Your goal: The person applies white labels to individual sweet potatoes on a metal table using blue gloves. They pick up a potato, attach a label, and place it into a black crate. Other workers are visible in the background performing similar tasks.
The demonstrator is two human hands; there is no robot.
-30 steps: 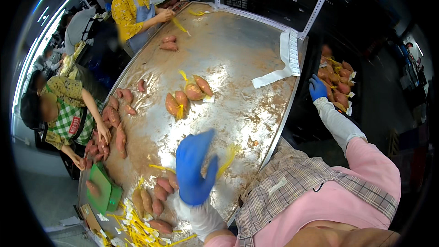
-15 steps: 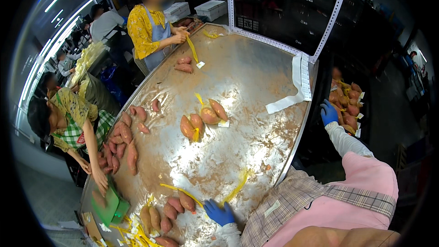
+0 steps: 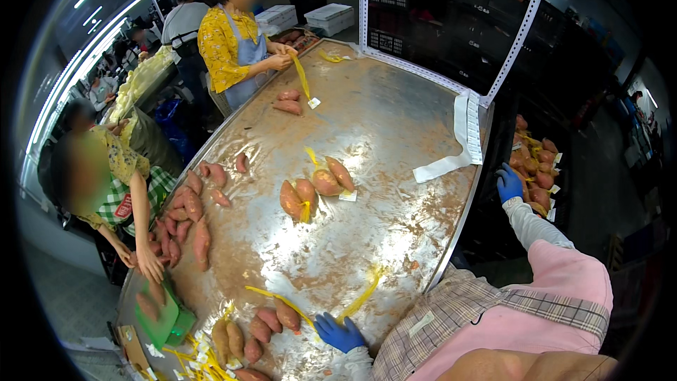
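My left hand (image 3: pixel 340 333), in a blue glove, lies with fingers spread on the metal table. Yellow net sleeves (image 3: pixel 363 295) reach its fingertips; whether any is pinched under them is hidden. Several loose sweet potatoes (image 3: pixel 268 321) sit just left of that hand. My right hand (image 3: pixel 509 183), gloved too, is stretched out past the table's right edge, fingers apart. It is beside bagged sweet potatoes (image 3: pixel 541 178) in yellow nets with white tags, lying in a dark crate. Two netted bunches of sweet potatoes (image 3: pixel 326 182) rest mid-table.
A co-worker's hand (image 3: pixel 149 262) is over a green scale (image 3: pixel 163 314) holding sweet potatoes. A heap of sweet potatoes (image 3: pixel 189 212) lies nearby. Another person holds a yellow net (image 3: pixel 302 77) at the far side. A white label strip (image 3: pixel 465 130) and metal post (image 3: pixel 518 35) line the right edge.
My right hand has shifted slightly downward in view beside the crate. The left co-worker's hand has drawn back from the scale, where another sweet potato now shows. My left hand stays put.
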